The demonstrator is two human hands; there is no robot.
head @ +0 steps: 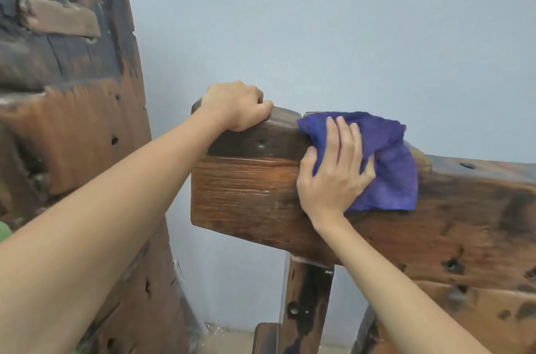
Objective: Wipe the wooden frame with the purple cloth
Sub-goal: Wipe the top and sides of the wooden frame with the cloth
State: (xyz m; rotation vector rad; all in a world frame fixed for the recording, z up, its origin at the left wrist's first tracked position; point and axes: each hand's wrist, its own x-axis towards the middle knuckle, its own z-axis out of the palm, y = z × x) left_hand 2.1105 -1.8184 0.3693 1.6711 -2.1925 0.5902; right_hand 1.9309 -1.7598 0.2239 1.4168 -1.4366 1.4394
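A: What is the main object here?

B: A wooden frame [249, 188], namely a thick horizontal beam of worn, brown timber with dark patches and small holes. It runs from the middle of the view off to the right edge, and a dark upright post [307, 304] carries it from below, near its left end.

A: Where is the purple cloth?

B: The purple cloth [388, 162] lies draped over the top edge of the frame, a little to the right of the frame's left end, and hangs down over the face that is turned to the camera.

A: How do the hands stand?

B: The right hand [333, 171] lies flat on the cloth with straight, spread fingers and presses it against the face of the frame; its thumb touches the bare wood just left of the cloth. The left hand [235, 105] sits on the top left corner of the frame, its fingers curled over the far edge and its thumb on the near side, so it grips the wood. The two hands are near each other but apart, with a strip of dark top edge between them.

A: What surrounds the frame?

B: Behind it is a plain pale blue wall [348, 34]. To the left of the frame, well apart from it, stands a tall slab of rough, cracked old wood [75, 127], dark above and reddish lower down. Below the frame, beside the post, a patch of light floor [229, 342] shows.
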